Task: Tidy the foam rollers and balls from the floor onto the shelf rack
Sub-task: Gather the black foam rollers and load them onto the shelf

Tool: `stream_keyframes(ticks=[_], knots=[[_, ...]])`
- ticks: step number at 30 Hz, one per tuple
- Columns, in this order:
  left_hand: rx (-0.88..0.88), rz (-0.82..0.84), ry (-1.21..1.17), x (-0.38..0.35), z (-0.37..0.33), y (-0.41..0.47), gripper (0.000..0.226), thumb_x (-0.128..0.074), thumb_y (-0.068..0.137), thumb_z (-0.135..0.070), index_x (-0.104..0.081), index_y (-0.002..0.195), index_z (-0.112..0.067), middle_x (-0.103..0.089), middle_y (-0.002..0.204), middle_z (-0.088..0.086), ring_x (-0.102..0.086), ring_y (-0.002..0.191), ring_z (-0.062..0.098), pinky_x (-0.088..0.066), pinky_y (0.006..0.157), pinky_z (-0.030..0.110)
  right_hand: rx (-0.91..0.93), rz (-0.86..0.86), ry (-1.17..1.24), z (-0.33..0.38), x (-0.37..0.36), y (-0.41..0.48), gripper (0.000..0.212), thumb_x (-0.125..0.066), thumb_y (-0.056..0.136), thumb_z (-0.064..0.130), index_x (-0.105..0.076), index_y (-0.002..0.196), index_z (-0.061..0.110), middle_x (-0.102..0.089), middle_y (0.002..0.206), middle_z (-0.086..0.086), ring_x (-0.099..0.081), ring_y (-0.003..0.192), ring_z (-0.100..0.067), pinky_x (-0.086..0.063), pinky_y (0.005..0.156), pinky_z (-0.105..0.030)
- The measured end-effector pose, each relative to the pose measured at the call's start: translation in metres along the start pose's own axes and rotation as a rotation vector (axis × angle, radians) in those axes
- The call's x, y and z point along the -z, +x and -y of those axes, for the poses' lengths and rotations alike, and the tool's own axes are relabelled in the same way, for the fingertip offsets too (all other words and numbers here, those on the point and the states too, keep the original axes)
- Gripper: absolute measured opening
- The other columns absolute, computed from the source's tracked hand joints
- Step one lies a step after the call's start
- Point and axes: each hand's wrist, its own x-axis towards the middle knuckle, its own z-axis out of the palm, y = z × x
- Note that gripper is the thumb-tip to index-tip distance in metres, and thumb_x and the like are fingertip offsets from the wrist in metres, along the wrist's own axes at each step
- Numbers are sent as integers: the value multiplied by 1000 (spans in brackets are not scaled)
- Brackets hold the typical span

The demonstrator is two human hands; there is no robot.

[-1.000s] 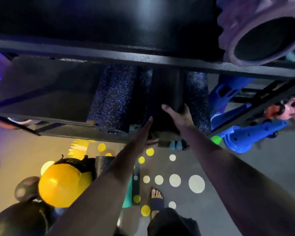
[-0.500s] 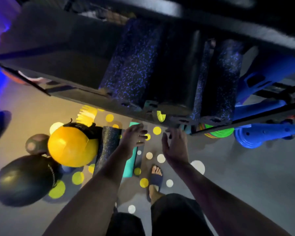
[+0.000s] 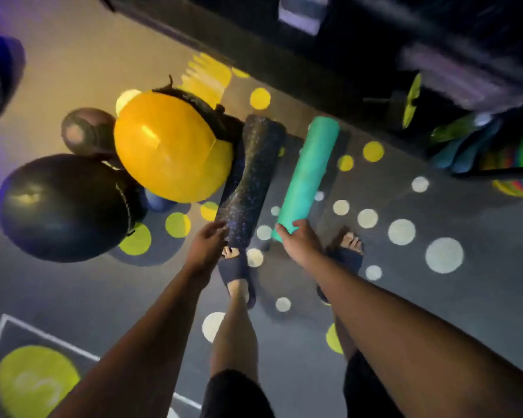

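Grey floor spreads under us, scattered with yellow and white dots, with a white-lined box at the lower left. Along the top right runs the dark rack, blurred, its lower edge slanting across the view.

Two rollers lie side by side on the floor, apart, with a strip of floor between them, far ends near the rack's foot. Our right hand curls round the near end of the teal roller. Our left hand lies against the near end of the speckled roller, thumb on top; we cannot tell if the fingers close under it.

On the left, the yellow ball presses against the speckled roller's side. Just beside that ball sits the black ball, with a small ball behind them.

Our sandals stand just behind the rollers' near ends. Open floor lies to the right of the teal roller and behind us.
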Motion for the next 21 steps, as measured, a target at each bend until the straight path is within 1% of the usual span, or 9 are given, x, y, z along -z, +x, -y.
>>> stream_keyframes(ticks=[3, 7, 9, 11, 14, 15, 18, 19, 21], knots=[[-45, 1, 138, -2, 55, 95, 18, -61, 101, -21, -66, 116, -14, -71, 104, 7, -68, 94, 18, -50, 71, 28, -56, 11, 55, -16, -77, 71, 68, -62, 95, 55, -49, 138, 4, -55, 143, -19, -52, 131, -36, -42, 104, -36], [-106, 6, 274, -12, 100, 204, 41, -65, 97, -40, -59, 130, -15, -66, 112, 7, -64, 102, 24, -50, 75, 28, -67, 13, 269, -37, -156, 148, 67, -63, 95, 52, -52, 138, 1, -62, 138, -14, -59, 126, -31, -41, 87, -24], [-97, 9, 244, -20, 108, 249, 72, -68, 88, -60, -52, 140, -14, -65, 128, 9, -64, 114, 27, -54, 95, 36, -95, -26, 365, -45, -176, 178, 78, -58, 93, 63, -48, 143, 4, -58, 142, -13, -56, 131, -31, -41, 98, -29], [-34, 42, 100, -30, 110, 277, 88, -66, 79, -77, -53, 140, -14, -67, 132, 10, -68, 111, 25, -56, 97, 38, -131, -21, 457, -50, -184, 196, 89, -52, 89, 75, -42, 152, 12, -49, 152, -12, -47, 140, -33, -36, 111, -37], [29, 195, 68, -46, 110, 276, 73, -67, 89, -58, -52, 144, -12, -63, 132, 0, -64, 95, 11, -53, 70, 11, -189, 12, 588, -53, -184, 191, 91, -58, 86, 74, -38, 154, 17, -48, 154, -7, -47, 139, -29, -35, 111, -36], [26, 192, 87, -49, 110, 267, 76, -70, 88, -57, -49, 145, -11, -56, 131, -3, -60, 100, 12, -50, 75, 8, -197, 3, 666, -52, -177, 181, 92, -65, 83, 71, -38, 153, 17, -51, 151, -6, -51, 134, -28, -40, 108, -36], [28, 184, 44, -39, 91, 211, 105, -80, 62, -78, -51, 142, -17, -51, 139, -2, -59, 121, 19, -48, 104, 32, -162, -70, 793, -41, -146, 118, 90, -81, 74, 63, -46, 145, 21, -57, 137, 3, -57, 118, -17, -46, 102, -31], [61, 189, -13, -34, 78, 183, 108, -82, 55, -81, -53, 137, -15, -59, 137, 4, -66, 117, 24, -54, 101, 41, -149, -107, 780, -35, -130, 87, 93, -83, 66, 68, -50, 141, 25, -58, 135, 6, -57, 118, -14, -46, 105, -31], [121, 274, -69, -20, 47, 111, 90, -81, 67, -71, -57, 129, -12, -71, 122, 11, -74, 103, 28, -61, 90, 46, -147, -151, 728, -23, -94, 22, 110, -80, 47, 81, -52, 139, 27, -58, 139, 2, -57, 125, -19, -47, 109, -40]])
